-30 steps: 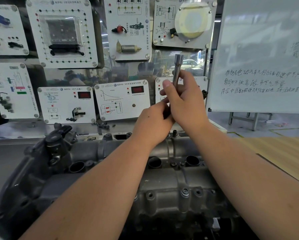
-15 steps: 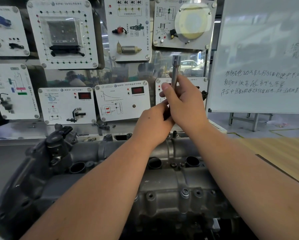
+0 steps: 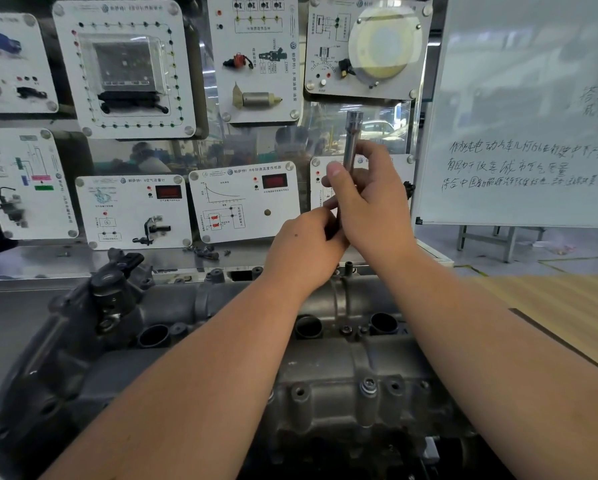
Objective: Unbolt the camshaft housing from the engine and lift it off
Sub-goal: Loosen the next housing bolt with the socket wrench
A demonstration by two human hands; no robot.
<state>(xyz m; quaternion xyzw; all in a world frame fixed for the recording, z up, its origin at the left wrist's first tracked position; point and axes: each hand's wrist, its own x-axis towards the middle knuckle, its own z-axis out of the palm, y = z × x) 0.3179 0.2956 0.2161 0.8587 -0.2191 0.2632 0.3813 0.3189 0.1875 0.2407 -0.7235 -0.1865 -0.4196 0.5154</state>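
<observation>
**Socket tool readied above the housing**

The right hand (image 3: 370, 199) grips an upright chrome socket extension (image 3: 353, 133). The left hand (image 3: 304, 244), fingers curled, meets its lower end; what it pinches is hidden. Below both hands lies the camshaft housing (image 3: 325, 368), seemingly mid-unbolting, one bolt (image 3: 369, 385) still seated. Next, probably: lower the tool squarely onto a bolt head.

We see a polished, shiny metal socket extension (image 3: 352, 140) above the dull grey cast-metal camshaft housing (image 3: 342, 372), whose surface looks rough and matt. Behind the housing hang glossy white plastic panels (image 3: 245, 202); to its right lie a smooth pale wood-grain tabletop (image 3: 564, 306) and a glossy whiteboard (image 3: 529, 109).
</observation>
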